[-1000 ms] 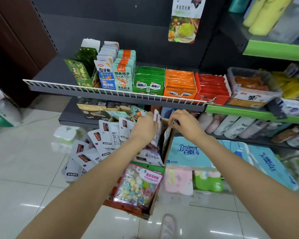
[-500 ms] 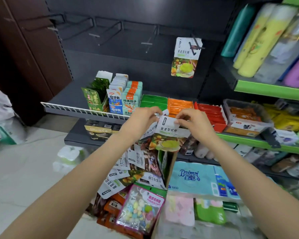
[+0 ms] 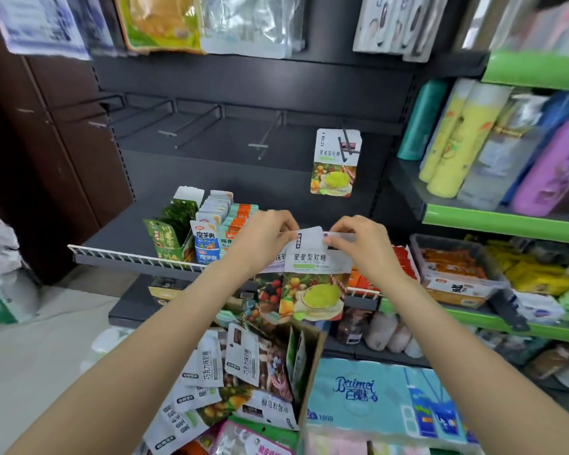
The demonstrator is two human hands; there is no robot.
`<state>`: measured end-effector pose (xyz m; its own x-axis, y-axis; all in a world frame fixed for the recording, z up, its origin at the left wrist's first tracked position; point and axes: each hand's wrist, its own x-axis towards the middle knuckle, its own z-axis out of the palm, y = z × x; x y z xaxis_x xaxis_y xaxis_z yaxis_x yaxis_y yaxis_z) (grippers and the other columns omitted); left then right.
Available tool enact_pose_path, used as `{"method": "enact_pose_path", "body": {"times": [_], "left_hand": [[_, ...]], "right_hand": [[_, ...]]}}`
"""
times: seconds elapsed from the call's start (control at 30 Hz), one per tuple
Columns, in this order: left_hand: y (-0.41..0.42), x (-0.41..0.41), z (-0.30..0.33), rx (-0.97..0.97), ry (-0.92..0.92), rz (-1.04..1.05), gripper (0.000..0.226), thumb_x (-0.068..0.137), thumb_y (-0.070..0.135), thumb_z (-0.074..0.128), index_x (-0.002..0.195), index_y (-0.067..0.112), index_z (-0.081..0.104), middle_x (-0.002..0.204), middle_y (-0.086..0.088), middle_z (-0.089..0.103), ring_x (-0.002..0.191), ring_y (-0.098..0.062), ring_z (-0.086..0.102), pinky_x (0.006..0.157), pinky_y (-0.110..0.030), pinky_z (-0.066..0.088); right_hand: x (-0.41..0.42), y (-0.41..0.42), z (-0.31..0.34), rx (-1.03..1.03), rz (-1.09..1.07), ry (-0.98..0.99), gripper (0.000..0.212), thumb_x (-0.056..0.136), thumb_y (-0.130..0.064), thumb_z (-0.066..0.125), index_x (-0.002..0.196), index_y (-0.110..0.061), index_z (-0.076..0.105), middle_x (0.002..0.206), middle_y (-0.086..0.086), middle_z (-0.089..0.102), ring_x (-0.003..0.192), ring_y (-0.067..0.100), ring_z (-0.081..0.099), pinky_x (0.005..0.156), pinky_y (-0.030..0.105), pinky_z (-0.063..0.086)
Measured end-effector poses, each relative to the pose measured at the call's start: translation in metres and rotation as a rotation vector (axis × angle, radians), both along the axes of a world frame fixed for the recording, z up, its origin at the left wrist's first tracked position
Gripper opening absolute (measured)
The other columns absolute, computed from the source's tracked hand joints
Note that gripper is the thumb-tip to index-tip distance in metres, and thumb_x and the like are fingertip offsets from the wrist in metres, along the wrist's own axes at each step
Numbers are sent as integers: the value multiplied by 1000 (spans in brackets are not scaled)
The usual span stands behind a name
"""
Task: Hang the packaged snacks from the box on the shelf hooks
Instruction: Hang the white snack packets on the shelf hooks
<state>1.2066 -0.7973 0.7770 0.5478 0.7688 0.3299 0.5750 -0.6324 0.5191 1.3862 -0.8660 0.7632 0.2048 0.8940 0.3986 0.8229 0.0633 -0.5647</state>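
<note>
Both hands pinch the top edge of a snack packet: the left hand at its left corner, the right hand at its right, above the box, below the hooks.

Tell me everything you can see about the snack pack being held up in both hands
The pack is a flat, glossy plastic pouch, upright and facing the camera. Its top is white with dark print; below is a picture of fruit and a green bowl. The left hand and right hand pinch its top corners. Another pouch lies partly behind it. It is above the box, below the hooks.
</note>
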Motion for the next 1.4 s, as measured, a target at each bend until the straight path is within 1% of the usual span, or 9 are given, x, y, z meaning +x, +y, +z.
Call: {"method": "enact_pose_path", "body": {"times": [0.13, 0.23, 0.37, 0.47, 0.53, 0.7, 0.87, 1.1, 1.4], "left_hand": [[24, 23, 11, -27, -66, 82, 3, 88, 19, 64, 87, 16, 65, 82, 0, 66, 79, -12, 58, 73, -25, 44], [39, 39, 18, -43, -110, 144, 11, 84, 21, 69, 77, 21, 61, 71, 5, 62, 77, -14, 59, 71, -28, 46], [58, 54, 27, 17, -146, 296, 12, 84, 22, 69, 74, 19, 63, 67, 3, 64, 73, -19, 61, 71, -29, 48], [69, 62, 32, 50, -115, 380, 11, 87, 24, 65, 77, 19, 65, 70, 2, 64, 84, -23, 58, 76, -34, 49], [72, 69, 36, 57, -93, 409, 9, 88, 24, 63, 80, 21, 64, 74, 1, 65, 85, -22, 58, 71, -33, 48], [75, 80, 40, 65, -72, 435, 7, 89, 23, 62, 84, 19, 66, 81, 0, 68, 82, -23, 62, 69, -33, 50], [76, 85, 42, 79, -90, 411, 6, 88, 20, 62, 86, 18, 67, 83, -2, 69, 81, -25, 63, 70, -37, 53], [83, 92, 38, 84, -43, 393, 6, 88, 21, 61, 85, 22, 67, 83, -2, 70, 82, -25, 63, 71, -36, 52], [103, 103, 33, 91, -25, 351, 8, 90, 25, 61, 90, 21, 68, 89, -1, 70, 85, -23, 63, 74, -39, 53]], "right_hand": [[41, 18, 5, -18, 39, 188, 12, 84, -19, 69, 72, -22, 67, 66, -11, 61, 62, -1, 53, 60, 15, 35], [61, 37, 14, 38, 47, 255, 13, 84, -17, 68, 72, -22, 67, 64, -15, 59, 59, -8, 53, 56, 8, 36], [86, 67, 28, 146, -44, 240, 7, 85, -18, 67, 79, -14, 70, 74, -8, 63, 68, 2, 54, 59, 6, 36], [97, 87, 37, 165, -42, 235, 9, 86, -17, 66, 86, -10, 71, 82, -4, 65, 76, 7, 55, 60, 5, 35], [99, 99, 42, 174, -30, 257, 9, 86, -18, 65, 87, -11, 71, 84, -4, 67, 78, 8, 57, 61, 4, 35], [99, 124, 42, 147, -50, 290, 16, 88, -20, 63, 92, -8, 71, 92, 3, 69, 85, 13, 59, 71, 22, 37], [97, 123, 40, 200, -80, 234, 14, 89, -20, 61, 90, -11, 70, 88, -3, 67, 81, 9, 56, 60, 13, 34], [102, 128, 36, 229, -149, 190, 12, 89, -18, 59, 90, -11, 68, 94, -1, 67, 86, 11, 57, 69, 22, 35], [122, 179, 42, 100, -327, 11, 17, 89, -25, 58, 97, -18, 71, 99, 7, 69, 92, 30, 62, 66, 29, 39]]}}
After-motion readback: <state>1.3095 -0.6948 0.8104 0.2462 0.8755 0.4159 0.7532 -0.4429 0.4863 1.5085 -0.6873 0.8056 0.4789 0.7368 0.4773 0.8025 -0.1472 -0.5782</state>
